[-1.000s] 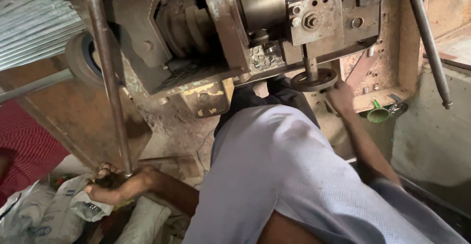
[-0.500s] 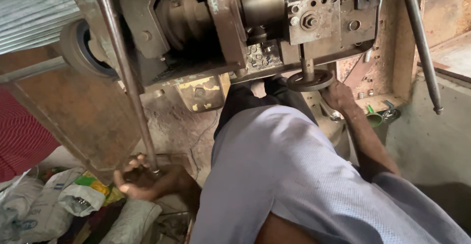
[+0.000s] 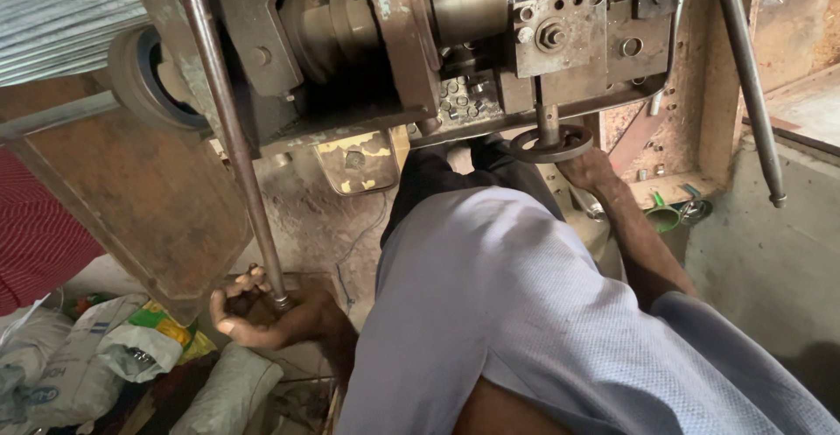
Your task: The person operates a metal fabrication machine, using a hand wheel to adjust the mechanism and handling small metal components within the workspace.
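At the far left some crumpled plastic sacks [image 3: 79, 374] lie on the floor. Next to them the left hand [image 3: 262, 312] curls loosely around the lower end of a long steel rod [image 3: 229, 124], which is thin, grey and worn and leans up toward the machine [image 3: 420, 41]. In the middle is the person's pale blue shirt [image 3: 525, 312]. To the right, the right hand [image 3: 588, 171] touches a dark round handwheel [image 3: 551, 143] under the machine; I cannot tell whether it grips it.
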